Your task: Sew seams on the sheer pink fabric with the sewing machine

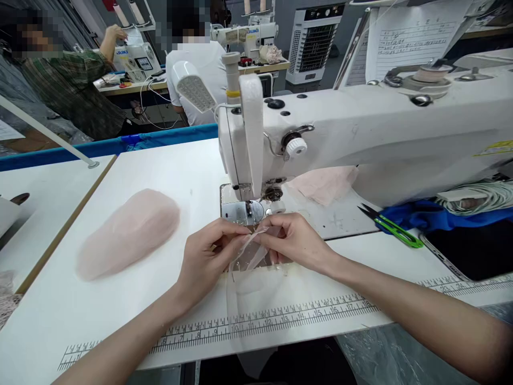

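Note:
Both my hands meet just in front of the needle of a white sewing machine [360, 123]. My left hand [208, 254] pinches the near edge of a sheer, see-through fabric strip [248, 267]. My right hand [294, 240] pinches the same strip from the right, fingers closed on it. The strip hangs down over the printed ruler [280, 315] at the table's front edge. The presser foot [250, 206] stands right behind my fingertips.
A pile of pale pink fabric pieces [130, 230] lies left of the machine, another pink piece [324, 184] under its arm. Green thread snips [395, 227], blue cloth [433, 216] and a dark phone [468, 248] lie right. Two people sit at machines behind.

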A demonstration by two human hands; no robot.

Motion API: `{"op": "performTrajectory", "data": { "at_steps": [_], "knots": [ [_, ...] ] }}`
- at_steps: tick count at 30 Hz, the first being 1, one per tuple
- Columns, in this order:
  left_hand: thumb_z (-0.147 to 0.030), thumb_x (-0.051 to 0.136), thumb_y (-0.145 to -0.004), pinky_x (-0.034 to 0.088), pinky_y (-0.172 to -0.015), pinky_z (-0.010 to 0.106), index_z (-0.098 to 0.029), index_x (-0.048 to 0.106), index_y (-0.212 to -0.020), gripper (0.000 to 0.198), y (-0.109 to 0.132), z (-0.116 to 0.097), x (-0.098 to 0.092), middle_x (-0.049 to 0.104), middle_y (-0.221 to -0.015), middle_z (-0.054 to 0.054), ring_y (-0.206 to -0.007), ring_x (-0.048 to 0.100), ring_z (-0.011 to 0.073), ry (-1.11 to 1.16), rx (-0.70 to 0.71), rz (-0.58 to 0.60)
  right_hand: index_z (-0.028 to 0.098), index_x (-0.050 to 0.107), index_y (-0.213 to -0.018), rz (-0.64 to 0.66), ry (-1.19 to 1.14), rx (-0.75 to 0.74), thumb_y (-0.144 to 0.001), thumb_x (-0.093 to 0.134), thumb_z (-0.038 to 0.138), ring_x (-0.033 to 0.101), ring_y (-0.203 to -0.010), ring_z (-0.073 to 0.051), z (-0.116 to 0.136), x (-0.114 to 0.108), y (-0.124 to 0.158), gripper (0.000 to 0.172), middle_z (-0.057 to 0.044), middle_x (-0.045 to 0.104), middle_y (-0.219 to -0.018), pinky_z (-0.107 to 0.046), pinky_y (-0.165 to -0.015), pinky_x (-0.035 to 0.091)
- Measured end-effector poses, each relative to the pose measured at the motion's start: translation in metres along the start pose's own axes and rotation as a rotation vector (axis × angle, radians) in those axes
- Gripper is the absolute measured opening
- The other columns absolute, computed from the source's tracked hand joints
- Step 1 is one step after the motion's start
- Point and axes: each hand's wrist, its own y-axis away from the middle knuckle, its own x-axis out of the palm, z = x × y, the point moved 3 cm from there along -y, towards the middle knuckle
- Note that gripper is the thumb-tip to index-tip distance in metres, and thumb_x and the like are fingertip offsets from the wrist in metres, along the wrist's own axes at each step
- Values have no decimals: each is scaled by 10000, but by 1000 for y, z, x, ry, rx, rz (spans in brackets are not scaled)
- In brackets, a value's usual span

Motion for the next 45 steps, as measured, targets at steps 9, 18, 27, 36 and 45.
{"op": "performTrajectory", "data": {
  "at_steps": [9,18,27,36,45],
  "knots": [
    [-258,633,-813,288,-383,156,-217,508,-880,148,0,6,8,433,-484,-117,-368,362,36,-40,-419,213,162,658,-656,-97,413,-286,-872,620,354,536,-519,-91,0,2,1,291,12,598,-570,-211,-482,407],
    [-217,603,-810,538,-629,269,-182,557,-903,110,-5,10,2,686,-759,18,-710,671,154,154,-446,327,170,678,-800,-47,398,-269,-826,621,196,592,-561,-77,5,-4,3,67,25,667,-672,-173,-498,452],
    [-223,583,-867,426,-524,206,-208,683,-847,103,-6,7,8,646,-699,-21,-593,562,93,-229,-183,344,157,665,-823,-97,526,-504,-851,552,109,555,-558,-76,7,-1,9,126,9,646,-689,-180,-506,446],
    [-135,537,-899,462,-513,177,-179,671,-934,145,0,0,4,625,-738,-7,-597,580,73,-402,260,90,187,609,-972,-88,497,-433,-896,554,198,579,-552,-77,4,0,10,94,24,662,-713,-179,-522,459],
    [-132,525,-915,480,-544,177,-164,643,-993,145,4,-1,3,640,-752,8,-618,588,74,-509,401,55,188,532,-981,-45,600,-550,-909,486,168,505,-508,-71,3,3,14,87,38,586,-673,-171,-437,344]
  ]
}}
